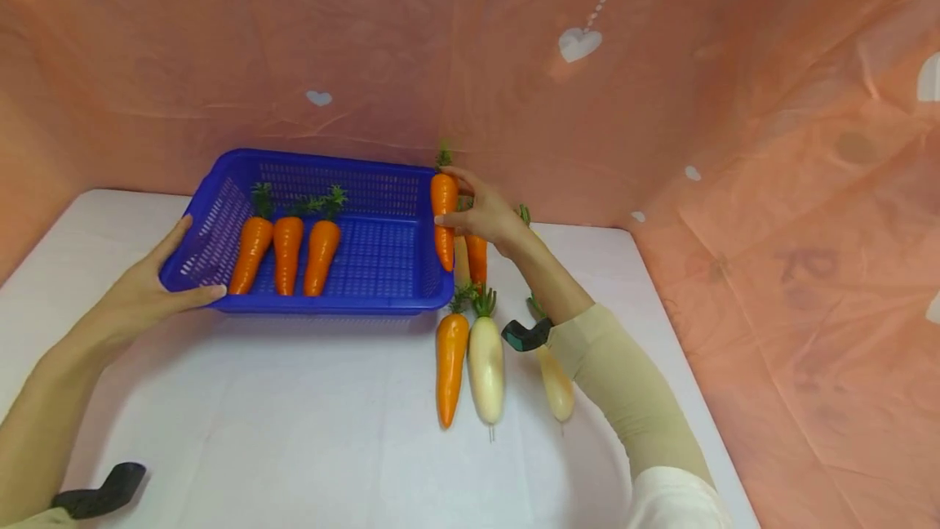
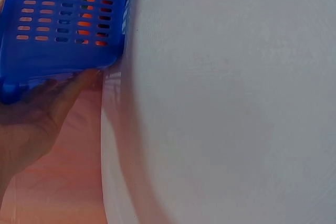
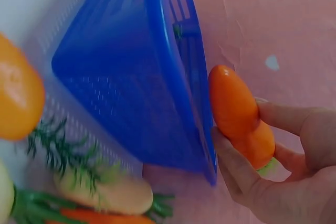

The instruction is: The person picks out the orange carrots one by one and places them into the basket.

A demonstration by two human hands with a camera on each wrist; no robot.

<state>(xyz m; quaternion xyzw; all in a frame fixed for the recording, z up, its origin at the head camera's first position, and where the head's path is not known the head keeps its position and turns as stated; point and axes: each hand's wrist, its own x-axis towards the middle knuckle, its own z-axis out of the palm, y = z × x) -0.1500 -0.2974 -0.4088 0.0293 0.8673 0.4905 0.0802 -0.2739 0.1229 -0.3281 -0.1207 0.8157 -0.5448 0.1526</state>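
Observation:
The right hand (image 1: 481,209) pinches an orange carrot (image 1: 444,215) between thumb and fingers at the right rim of a blue basket (image 1: 382,304). In the right wrist view that hand (image 3: 294,166) grips the carrot (image 3: 233,103) beside the basket wall (image 3: 121,108). The left hand (image 1: 150,288) holds the basket's left end, thumb along the near rim; in the left wrist view the hand (image 2: 31,129) lies under the basket's edge (image 2: 63,59). Three carrots with green tops, the left one (image 1: 252,254), the middle one (image 1: 287,254) and the right one (image 1: 321,255), lie inside on the left.
Right of the basket, on the white table (image 1: 294,431), lie an orange carrot (image 1: 451,366), a white radish (image 1: 485,370), another carrot (image 1: 477,258) behind them, and a pale radish (image 1: 556,386) partly under the right forearm. An orange sheet (image 1: 396,39) hangs behind.

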